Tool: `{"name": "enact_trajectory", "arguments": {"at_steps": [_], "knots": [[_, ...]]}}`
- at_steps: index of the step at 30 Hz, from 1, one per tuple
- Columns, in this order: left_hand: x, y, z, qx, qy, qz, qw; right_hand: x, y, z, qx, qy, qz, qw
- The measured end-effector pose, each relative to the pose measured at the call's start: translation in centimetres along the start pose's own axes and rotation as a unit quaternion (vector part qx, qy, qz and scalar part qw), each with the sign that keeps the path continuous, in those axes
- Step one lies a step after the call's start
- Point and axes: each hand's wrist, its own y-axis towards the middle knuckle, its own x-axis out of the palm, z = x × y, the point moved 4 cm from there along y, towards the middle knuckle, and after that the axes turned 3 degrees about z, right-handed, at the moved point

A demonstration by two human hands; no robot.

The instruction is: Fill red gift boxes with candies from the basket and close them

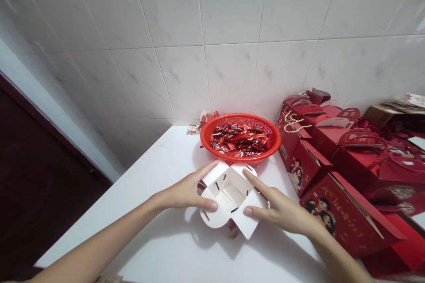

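A small paper gift box [231, 191] stands with its top open and its white-lined flaps folded outward. The inside shows white walls with slots, and no contents are visible. My left hand [194, 192] grips the box's left side, thumb on a rounded flap. On the opposite side, my right hand [270, 203] holds it too, with the thumb on the near flap and a finger on the far one. Just behind the box is a red plastic basket [203, 141] filled with small red-wrapped packets [239, 139].
Red gift boxes [345, 212] crowd the right side, some with rope handles [294, 124]. A brown carton [381, 117] with flat pieces on top is at the far right. The white table [152, 177] meets a tiled wall behind, and a small printed packet [193, 129] lies by the basket.
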Motion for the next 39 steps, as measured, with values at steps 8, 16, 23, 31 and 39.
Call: {"name": "enact_trajectory", "arguments": {"at_steps": [8, 16, 23, 31, 39], "knots": [[-0.7, -0.2, -0.8, -0.036, 0.073, 0.061, 0.995, 0.0, 0.0, -0.2, 0.019, 0.013, 0.015, 1.0], [-0.8, -0.2, -0.9, -0.027, 0.108, 0.068, 0.992, -0.4, 0.1, -1.1, -0.008, 0.012, 0.045, 0.999], [-0.9, -0.2, 0.1, -0.001, 0.114, 0.079, 0.99, -0.7, -0.1, -0.9, -0.023, -0.007, 0.092, 0.996], [-4.0, 1.8, 4.7, 0.083, 0.216, 0.234, 0.944, -1.9, 0.1, -1.4, -0.064, -0.015, 0.219, 0.973], [-4.3, 12.0, 4.8, -0.034, 0.406, -0.036, 0.912, -2.1, 0.0, -1.4, -0.1, 0.022, 0.323, 0.941]]}}
